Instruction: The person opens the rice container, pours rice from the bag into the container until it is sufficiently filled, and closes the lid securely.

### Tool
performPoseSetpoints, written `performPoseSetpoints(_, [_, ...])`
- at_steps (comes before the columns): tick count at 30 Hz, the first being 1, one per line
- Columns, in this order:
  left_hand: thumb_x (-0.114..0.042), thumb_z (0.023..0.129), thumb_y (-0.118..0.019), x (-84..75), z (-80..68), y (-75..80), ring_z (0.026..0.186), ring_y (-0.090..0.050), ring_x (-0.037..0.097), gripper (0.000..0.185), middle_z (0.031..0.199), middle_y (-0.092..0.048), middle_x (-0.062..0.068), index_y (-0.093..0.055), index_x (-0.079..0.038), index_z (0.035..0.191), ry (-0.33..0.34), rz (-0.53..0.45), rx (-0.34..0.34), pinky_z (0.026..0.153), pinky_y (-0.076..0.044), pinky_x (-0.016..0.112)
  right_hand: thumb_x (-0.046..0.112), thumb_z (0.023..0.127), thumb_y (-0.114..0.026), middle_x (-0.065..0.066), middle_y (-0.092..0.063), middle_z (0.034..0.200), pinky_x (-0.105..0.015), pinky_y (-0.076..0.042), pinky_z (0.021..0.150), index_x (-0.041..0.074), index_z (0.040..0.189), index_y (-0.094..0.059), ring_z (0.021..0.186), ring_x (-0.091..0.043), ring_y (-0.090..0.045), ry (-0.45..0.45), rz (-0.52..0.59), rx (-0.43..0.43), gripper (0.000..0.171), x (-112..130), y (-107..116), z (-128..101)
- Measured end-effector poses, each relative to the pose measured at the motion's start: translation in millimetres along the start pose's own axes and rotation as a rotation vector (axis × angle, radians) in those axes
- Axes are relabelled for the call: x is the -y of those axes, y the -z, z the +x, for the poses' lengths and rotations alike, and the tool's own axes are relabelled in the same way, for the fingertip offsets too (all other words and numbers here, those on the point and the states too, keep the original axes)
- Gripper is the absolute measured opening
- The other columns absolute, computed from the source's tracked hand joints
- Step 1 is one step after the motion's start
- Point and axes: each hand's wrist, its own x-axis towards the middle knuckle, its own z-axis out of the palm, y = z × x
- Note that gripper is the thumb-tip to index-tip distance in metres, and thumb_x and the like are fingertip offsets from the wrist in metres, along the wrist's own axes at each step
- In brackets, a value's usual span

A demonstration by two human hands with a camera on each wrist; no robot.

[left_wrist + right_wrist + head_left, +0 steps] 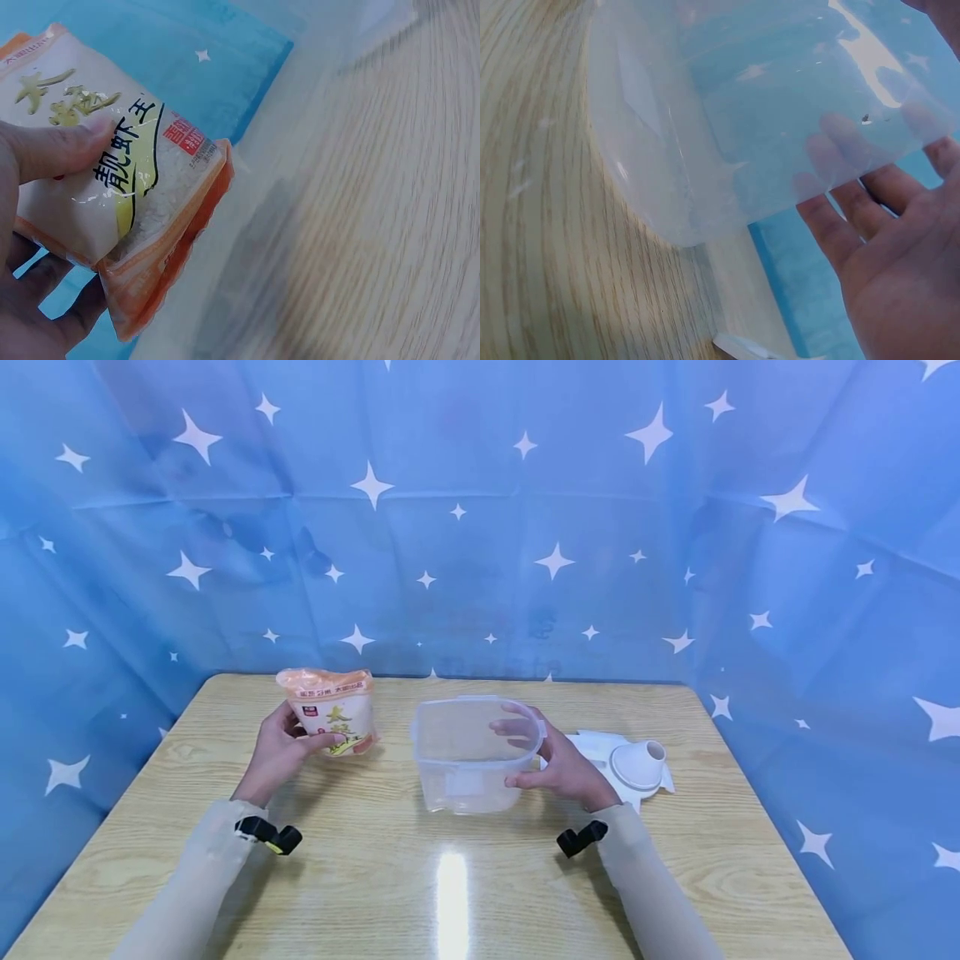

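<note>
My left hand [281, 752] grips an orange and white bag of rice [332, 711] and holds it upright at the left of the wooden table [375, 877]. In the left wrist view the thumb lies across the front of the bag of rice [127, 180]. My right hand [555, 760] holds the right side of a clear plastic container [468, 752] at the table's middle, fingers around its far wall and thumb at its near wall. The fingers [855, 202] show through the container [727, 112] in the right wrist view. The container looks empty.
A white funnel [639, 764] lies on white paper [596, 747] to the right of the container. Blue star-patterned cloth [480, 527] walls in the table on three sides. Bare tabletop lies in front of both hands.
</note>
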Motion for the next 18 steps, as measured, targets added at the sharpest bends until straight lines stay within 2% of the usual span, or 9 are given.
performPoseSetpoints(9, [-0.03, 0.083, -0.087, -21.1, -9.3, 2.4, 0.1, -0.061, 0.019, 0.065, 0.125, -0.063, 0.012, -0.054, -0.013, 0.137, -0.037, 0.033, 0.001, 0.076, -0.055, 0.025, -0.001, 0.083, -0.082, -0.012, -0.052, 0.153, -0.069, -0.034, 0.118, 0.021, 0.161, -0.028, 0.145, -0.035, -0.047, 0.017, -0.002, 0.007, 0.097, 2, 2, 2])
performPoseSetpoints(15, [-0.027, 0.083, -0.087, -33.6, -15.8, 7.3, 0.096, -0.062, 0.019, 0.062, 0.12, -0.065, 0.011, -0.056, -0.013, 0.135, -0.09, 0.062, 0.01, 0.073, -0.057, 0.027, 0.0, 0.083, -0.083, -0.015, -0.051, 0.153, -0.069, -0.035, 0.117, 0.014, 0.161, -0.026, 0.146, -0.037, -0.046, 0.038, 0.0, 0.013, 0.098, 3, 0, 2])
performPoseSetpoints(18, [-0.026, 0.083, -0.087, -39.9, -18.3, 9.8, 0.093, -0.063, 0.02, 0.061, 0.118, -0.065, 0.011, -0.056, -0.013, 0.135, -0.115, 0.068, 0.013, 0.072, -0.057, 0.028, 0.0, 0.082, -0.084, -0.015, -0.05, 0.154, -0.066, -0.036, 0.118, 0.017, 0.161, -0.026, 0.146, -0.035, -0.045, 0.036, -0.027, 0.012, 0.1, 5, 1, 1])
